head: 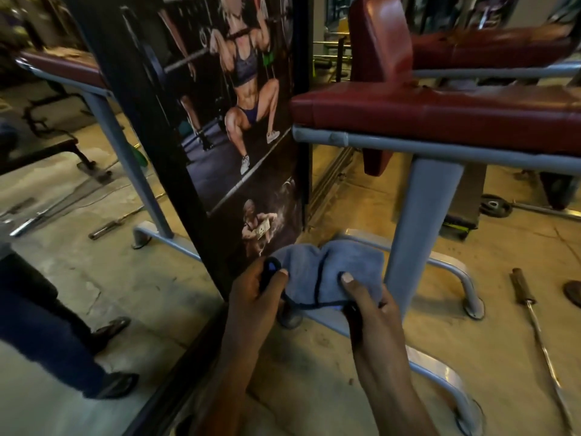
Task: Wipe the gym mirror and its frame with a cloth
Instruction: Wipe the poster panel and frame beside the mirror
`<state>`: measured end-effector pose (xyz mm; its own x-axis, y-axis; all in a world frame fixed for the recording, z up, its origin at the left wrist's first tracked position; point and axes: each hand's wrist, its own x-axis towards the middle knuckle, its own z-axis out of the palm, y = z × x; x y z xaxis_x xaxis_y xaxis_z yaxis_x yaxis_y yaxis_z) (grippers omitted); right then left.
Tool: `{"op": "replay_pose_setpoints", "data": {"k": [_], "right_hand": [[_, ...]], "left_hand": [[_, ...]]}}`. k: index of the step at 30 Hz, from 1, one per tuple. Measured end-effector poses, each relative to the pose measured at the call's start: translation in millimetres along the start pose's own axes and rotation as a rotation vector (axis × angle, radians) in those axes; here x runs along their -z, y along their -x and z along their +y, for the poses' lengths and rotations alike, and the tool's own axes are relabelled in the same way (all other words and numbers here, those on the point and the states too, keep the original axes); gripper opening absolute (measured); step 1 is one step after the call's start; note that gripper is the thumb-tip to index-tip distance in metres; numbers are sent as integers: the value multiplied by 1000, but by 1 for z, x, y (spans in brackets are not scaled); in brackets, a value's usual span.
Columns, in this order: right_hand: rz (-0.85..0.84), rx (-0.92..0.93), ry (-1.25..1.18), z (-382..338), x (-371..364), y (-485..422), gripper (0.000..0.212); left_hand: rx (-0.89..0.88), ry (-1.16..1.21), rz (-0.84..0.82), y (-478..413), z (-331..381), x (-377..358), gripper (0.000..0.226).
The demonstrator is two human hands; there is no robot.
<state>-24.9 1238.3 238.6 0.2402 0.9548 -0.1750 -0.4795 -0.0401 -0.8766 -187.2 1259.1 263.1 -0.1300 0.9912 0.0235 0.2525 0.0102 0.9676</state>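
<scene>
1. The mirror [63, 184] fills the far left. It reflects a concrete floor, a bench frame, loose bars, and a person's legs in dark trousers and shoes.
2. The frame [151, 121], a dark strip, runs diagonally along the mirror's right edge, from the top of the view down towards the lower middle.
3. Just beside the frame stands a tall poster [245, 105] printed with weightlifting photographs.
4. The left hand [251, 294] grips the left end of the cloth, with the thumb lying on top and the fingers curled underneath.
5. The cloth [317, 272] is blue-grey with a dark stitched hem. It is bunched and stretched between the two hands, in front of the poster's lower end (whether it touches the panel I cannot tell). It is off the mirror glass.
6. The right hand [374, 316] pinches the cloth's lower right edge, with the thumb pressed flat on top and the fingers tucked beneath.
7. Behind the hands stands a bench [440, 111] with red padding. Its grey steel leg comes down just to the right of the cloth onto a tubular foot.
8. On the floor at far right lies a barbell [534, 316] with a rusty grip. A weight plate [495, 205] rests farther back.
</scene>
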Motion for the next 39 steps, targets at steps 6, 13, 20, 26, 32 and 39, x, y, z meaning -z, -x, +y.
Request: {"op": "replay_pose_setpoints", "data": {"k": [6,13,20,26,32,39], "right_hand": [[-104,-79,-30,-17,10,-13,46],[-51,19,24,-11,-8,-21,36],[-122,-27,-17,-8,-27,-25,41],[-48,107,128,-2,-37,-19,41],[-57,140,197,-4,-37,-20,38],[-190,-112,-48,-6,-30,-20,61]], "left_hand": [[-5,160,16,-3,10,-6,21],[-354,-388,313,-19,1,-3,43],[-206,-221,25,-9,14,-3,53],[-264,-209,107,-16,8,0,43],[-262,-62,96,-13,16,1,30],[-217,-22,59,-11,19,2,19]]}}
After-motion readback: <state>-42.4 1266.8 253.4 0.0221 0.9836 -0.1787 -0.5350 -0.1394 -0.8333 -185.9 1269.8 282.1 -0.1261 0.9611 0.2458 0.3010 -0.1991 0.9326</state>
